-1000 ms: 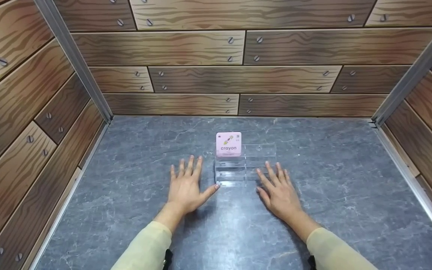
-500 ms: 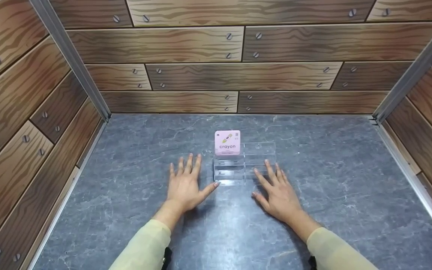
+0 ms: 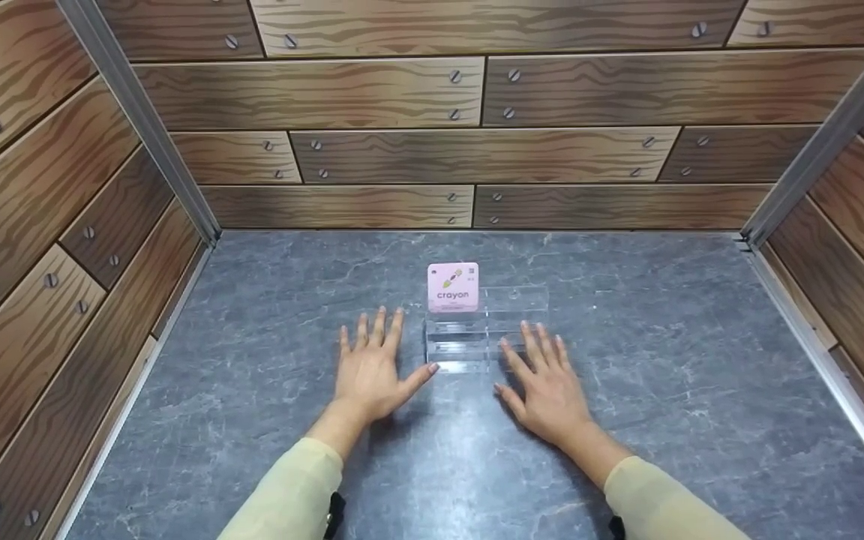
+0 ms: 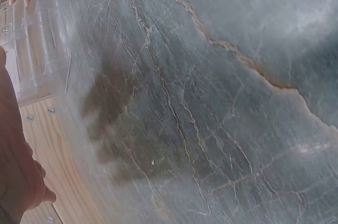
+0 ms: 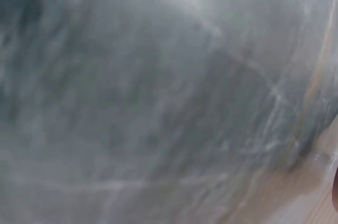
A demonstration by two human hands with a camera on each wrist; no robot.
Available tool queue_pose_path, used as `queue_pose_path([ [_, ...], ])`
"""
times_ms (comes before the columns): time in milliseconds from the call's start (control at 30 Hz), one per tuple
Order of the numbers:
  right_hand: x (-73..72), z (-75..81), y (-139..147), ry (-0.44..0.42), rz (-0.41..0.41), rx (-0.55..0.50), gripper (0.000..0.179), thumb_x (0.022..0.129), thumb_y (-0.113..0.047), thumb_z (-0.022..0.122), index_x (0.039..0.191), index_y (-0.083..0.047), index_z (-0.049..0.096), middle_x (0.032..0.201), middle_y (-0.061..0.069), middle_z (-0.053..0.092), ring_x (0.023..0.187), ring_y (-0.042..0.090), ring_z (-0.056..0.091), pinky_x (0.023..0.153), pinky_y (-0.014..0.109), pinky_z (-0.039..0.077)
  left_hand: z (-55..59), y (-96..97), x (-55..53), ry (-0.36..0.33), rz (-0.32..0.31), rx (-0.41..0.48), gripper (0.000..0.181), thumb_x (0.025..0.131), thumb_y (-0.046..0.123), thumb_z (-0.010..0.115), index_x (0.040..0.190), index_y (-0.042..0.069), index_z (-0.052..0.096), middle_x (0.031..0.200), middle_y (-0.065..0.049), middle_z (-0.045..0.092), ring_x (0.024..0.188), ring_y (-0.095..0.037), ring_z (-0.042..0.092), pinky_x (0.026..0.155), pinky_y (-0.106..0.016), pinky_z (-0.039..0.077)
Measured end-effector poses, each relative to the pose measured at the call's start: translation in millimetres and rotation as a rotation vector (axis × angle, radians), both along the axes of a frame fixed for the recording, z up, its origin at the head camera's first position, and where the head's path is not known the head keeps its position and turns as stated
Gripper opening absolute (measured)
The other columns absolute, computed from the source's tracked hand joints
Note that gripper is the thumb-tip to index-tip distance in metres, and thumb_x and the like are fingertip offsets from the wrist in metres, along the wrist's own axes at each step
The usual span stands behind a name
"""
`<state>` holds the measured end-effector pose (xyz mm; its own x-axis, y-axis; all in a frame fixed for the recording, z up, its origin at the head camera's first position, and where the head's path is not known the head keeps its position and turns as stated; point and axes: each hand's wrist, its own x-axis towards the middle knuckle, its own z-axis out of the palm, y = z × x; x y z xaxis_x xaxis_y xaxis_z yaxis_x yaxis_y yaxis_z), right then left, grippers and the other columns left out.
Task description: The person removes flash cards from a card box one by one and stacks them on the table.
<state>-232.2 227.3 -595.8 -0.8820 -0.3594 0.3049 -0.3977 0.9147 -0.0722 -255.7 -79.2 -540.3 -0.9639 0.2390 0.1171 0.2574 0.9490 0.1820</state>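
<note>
A clear plastic tiered holder (image 3: 456, 347) with two columns stands on the table in the head view. In its back left slot a pink card (image 3: 453, 287) is upright, printed "crayon" with a small crayon picture. My left hand (image 3: 368, 375) is left of the holder, fingers straight and spread, its thumb tip by the front left corner; I cannot tell if it touches. My right hand (image 3: 550, 394) has spread fingers in front of the right column, hiding part of it. Neither hand holds anything. The left wrist view catches the holder (image 4: 39, 49) beside my left hand (image 4: 18, 166).
The table (image 3: 252, 420) has a grey marbled top. A wood-patterned wall (image 3: 372, 155) stands behind it, with similar walls on both sides. Metal posts (image 3: 148, 127) rise at the back corners. The right wrist view shows mostly blurred tabletop (image 5: 132, 102).
My right hand has shifted a little to the left, with its thumb spread further out toward the middle. My left hand, the holder and the card stay in place; the head view has tilted slightly.
</note>
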Motion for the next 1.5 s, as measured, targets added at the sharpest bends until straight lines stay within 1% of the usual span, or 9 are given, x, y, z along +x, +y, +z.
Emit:
queue_pose_path([
  [200, -3.2, 0.3, -4.5, -0.005, 0.012, 0.019, 0.073, 0.105, -0.055, 0.058, 0.164, -0.016, 0.040, 0.173, 0.023, 0.018, 0.159, 0.045, 0.016, 0.125, 0.064, 0.020, 1.9, -2.0, -1.2, -0.002, 0.004, 0.019, 0.107, 0.093, 0.086, 0.046, 0.170, 0.016, 0.020, 0.172, -0.018, 0.025, 0.157, -0.047, 0.021, 0.124, -0.068, 0.012],
  [333, -3.7, 0.4, -5.6, -0.012, 0.009, 0.018, 0.074, 0.105, -0.056, 0.057, 0.164, -0.016, 0.041, 0.174, 0.022, 0.018, 0.159, 0.045, 0.016, 0.122, 0.065, 0.025, 2.3, -3.2, -1.9, -0.007, 0.009, 0.014, 0.108, 0.093, 0.087, 0.044, 0.171, 0.016, 0.018, 0.173, -0.018, 0.025, 0.158, -0.046, 0.019, 0.125, -0.067, 0.011],
  [567, -3.6, -2.0, -7.0, -0.028, 0.003, -0.011, 0.074, 0.104, -0.056, 0.060, 0.164, -0.017, 0.042, 0.174, 0.021, 0.018, 0.160, 0.043, 0.016, 0.118, 0.066, 0.033, 1.8, -2.2, -2.6, -0.006, 0.015, 0.028, 0.109, 0.093, 0.088, 0.042, 0.170, 0.015, 0.021, 0.173, -0.018, 0.025, 0.158, -0.046, 0.020, 0.124, -0.068, 0.010],
  [767, -1.5, -5.7, -7.1, -0.019, -0.017, -0.038, 0.075, 0.102, -0.055, 0.063, 0.163, -0.017, 0.044, 0.174, 0.021, 0.019, 0.160, 0.043, 0.016, 0.115, 0.067, 0.037, 0.7, 1.8, -6.1, -0.008, 0.013, 0.044, 0.106, 0.094, 0.084, 0.048, 0.171, 0.016, 0.020, 0.173, -0.018, 0.025, 0.157, -0.047, 0.021, 0.124, -0.068, 0.010],
  [967, -3.7, -6.8, -7.8, 0.005, -0.030, -0.029, 0.071, 0.103, -0.053, 0.062, 0.162, -0.016, 0.046, 0.173, 0.021, 0.022, 0.159, 0.044, 0.020, 0.119, 0.070, 0.027, 0.8, 5.0, -9.7, -0.003, 0.008, 0.050, 0.105, 0.094, 0.084, 0.048, 0.171, 0.016, 0.020, 0.172, -0.018, 0.025, 0.158, -0.047, 0.020, 0.124, -0.068, 0.012],
  [1133, -17.1, 4.4, -12.4, 0.077, -0.024, -0.064, 0.074, 0.103, -0.050, 0.064, 0.163, -0.013, 0.043, 0.171, 0.026, 0.023, 0.157, 0.048, 0.022, 0.122, 0.069, 0.019, 0.5, 2.4, -9.6, 0.016, 0.016, 0.053, 0.106, 0.094, 0.085, 0.046, 0.170, 0.016, 0.024, 0.171, -0.019, 0.028, 0.157, -0.047, 0.023, 0.123, -0.069, 0.015],
  [1300, -40.2, 17.0, -14.9, 0.133, -0.045, -0.033, 0.089, 0.098, -0.064, 0.064, 0.167, -0.016, 0.034, 0.174, 0.024, 0.017, 0.159, 0.046, 0.017, 0.124, 0.067, 0.014, 0.9, -0.1, -9.6, 0.030, 0.020, 0.065, 0.106, 0.094, 0.084, 0.048, 0.170, 0.015, 0.025, 0.172, -0.018, 0.026, 0.157, -0.047, 0.021, 0.124, -0.068, 0.013],
  [1400, -48.0, 17.6, -12.7, 0.098, -0.052, 0.013, 0.097, 0.096, -0.072, 0.060, 0.169, -0.018, 0.028, 0.176, 0.022, 0.010, 0.161, 0.045, 0.009, 0.126, 0.065, 0.008, 1.1, 0.4, -8.9, 0.021, 0.013, 0.068, 0.107, 0.093, 0.085, 0.048, 0.170, 0.015, 0.023, 0.172, -0.018, 0.025, 0.158, -0.046, 0.019, 0.124, -0.068, 0.011],
  [1500, -50.0, 13.8, -7.5, 0.074, -0.065, 0.049, 0.101, 0.094, -0.078, 0.057, 0.170, -0.019, 0.025, 0.176, 0.020, 0.006, 0.161, 0.043, 0.002, 0.126, 0.065, 0.006, 1.8, 2.2, -9.0, 0.018, 0.000, 0.056, 0.109, 0.093, 0.088, 0.044, 0.170, 0.015, 0.021, 0.172, -0.019, 0.026, 0.157, -0.046, 0.020, 0.124, -0.068, 0.011],
])
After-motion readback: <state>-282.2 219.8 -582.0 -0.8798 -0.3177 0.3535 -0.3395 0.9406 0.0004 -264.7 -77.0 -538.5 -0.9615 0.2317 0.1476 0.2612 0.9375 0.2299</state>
